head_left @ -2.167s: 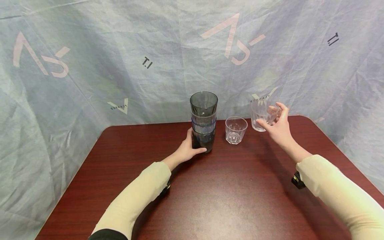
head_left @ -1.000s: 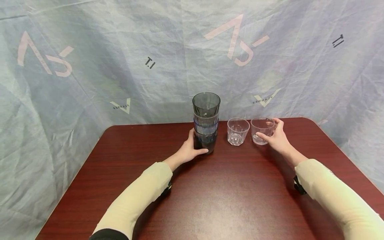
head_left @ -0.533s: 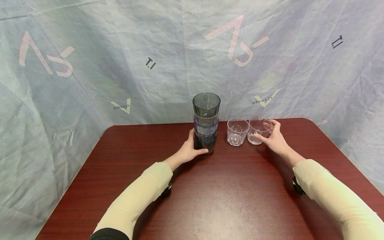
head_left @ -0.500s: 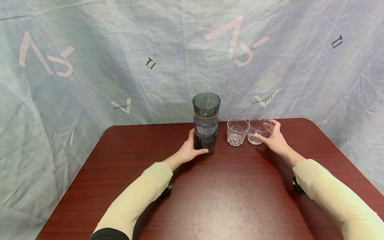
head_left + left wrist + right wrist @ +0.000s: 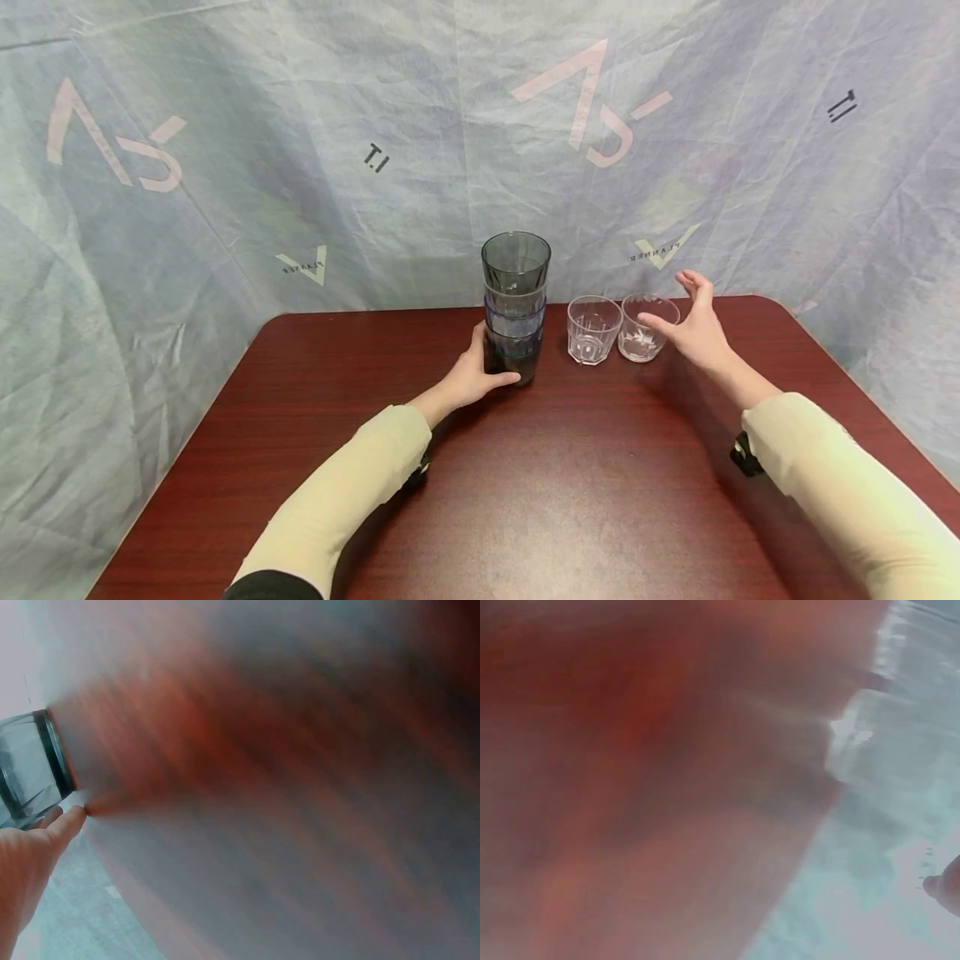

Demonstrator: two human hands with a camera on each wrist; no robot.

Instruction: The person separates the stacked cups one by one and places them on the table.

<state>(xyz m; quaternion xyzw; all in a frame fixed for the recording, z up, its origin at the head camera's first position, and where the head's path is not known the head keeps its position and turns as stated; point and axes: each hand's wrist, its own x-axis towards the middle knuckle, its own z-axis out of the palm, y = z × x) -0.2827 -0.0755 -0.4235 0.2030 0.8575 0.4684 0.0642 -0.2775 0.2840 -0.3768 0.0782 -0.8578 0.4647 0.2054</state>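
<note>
In the head view, my left hand [image 5: 468, 373] grips the bottom of a tall stack of tinted glasses [image 5: 516, 275], thumb in front and fingers behind. Its top glass is smoky grey and a bluish rim shows midway. To the right stand two clear tumblers, a nearer-to-stack tumbler [image 5: 594, 329] and a right-hand tumbler [image 5: 639, 340], side by side and upright. My right hand [image 5: 701, 329] hovers beside the right-hand tumbler with fingers spread and nothing held. The left wrist view catches part of a dark glass [image 5: 30, 769]; the right wrist view catches one fingertip [image 5: 949, 887].
All the glasses stand near the far edge of a reddish-brown wooden table [image 5: 540, 483]. A grey printed cloth [image 5: 420, 100] hangs right behind that edge and down both sides.
My right hand lowered a clear tumbler onto the table, slid it left to the other tumbler, then let go and lifted up and right. The left hand kept its grip on the stack.
</note>
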